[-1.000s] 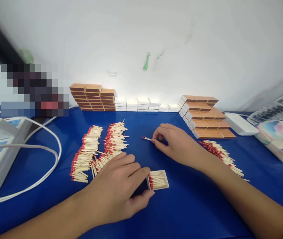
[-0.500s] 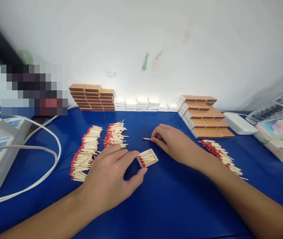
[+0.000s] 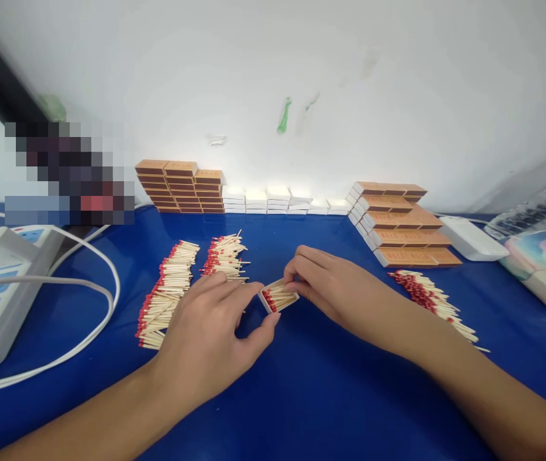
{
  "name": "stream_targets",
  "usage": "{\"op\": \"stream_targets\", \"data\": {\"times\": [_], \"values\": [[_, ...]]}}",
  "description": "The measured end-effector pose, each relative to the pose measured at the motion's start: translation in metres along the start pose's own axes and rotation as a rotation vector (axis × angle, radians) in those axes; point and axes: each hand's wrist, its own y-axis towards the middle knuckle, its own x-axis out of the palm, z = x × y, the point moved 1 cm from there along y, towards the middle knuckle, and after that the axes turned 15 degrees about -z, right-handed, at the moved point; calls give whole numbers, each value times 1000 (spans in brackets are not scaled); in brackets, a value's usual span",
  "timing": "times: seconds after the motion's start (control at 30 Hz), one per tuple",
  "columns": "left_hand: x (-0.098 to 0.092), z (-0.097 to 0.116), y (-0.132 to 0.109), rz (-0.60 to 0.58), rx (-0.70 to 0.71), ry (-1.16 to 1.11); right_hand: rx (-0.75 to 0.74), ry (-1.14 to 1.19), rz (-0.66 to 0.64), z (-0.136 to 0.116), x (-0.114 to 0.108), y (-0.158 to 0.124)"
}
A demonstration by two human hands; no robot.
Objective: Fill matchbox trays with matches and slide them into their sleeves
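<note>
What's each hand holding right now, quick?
Left hand: closed on the matchbox tray, pinching its near end.
Right hand: touching the tray's far end; whether it grips anything cannot be told.

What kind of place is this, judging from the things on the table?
Likely a hand-packing bench for matches: loose match piles on the blue table, stacked orange matchboxes along the wall, and a match tray held in the left hand.

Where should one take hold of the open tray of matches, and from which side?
Probably by its two long walls, pinched from the left end: the tray sits open side up, filled with matches, and the right hand covers its right end.
</note>
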Motion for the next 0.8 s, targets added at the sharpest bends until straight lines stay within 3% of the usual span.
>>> {"op": "stream_targets", "data": {"times": [0.17, 0.33, 0.47, 0.57, 0.67, 0.8], "values": [[2, 1, -1, -9, 31, -11, -33, 34, -30, -2, 2, 1], [2, 4, -3, -40, 88, -23, 56, 7, 181, 23, -7, -1], [3, 5, -5, -66, 102, -4, 201, -128, 281, 54, -27, -12], [4, 4, -5, -95, 76, 11, 340, -175, 306, 73, -53, -33], [4, 3, -5, -110, 76, 14, 523, -82, 231, 91, -74, -67], [4, 4, -5, -105, 91, 17, 608, 13, 143, 96, -70, -120]]}}
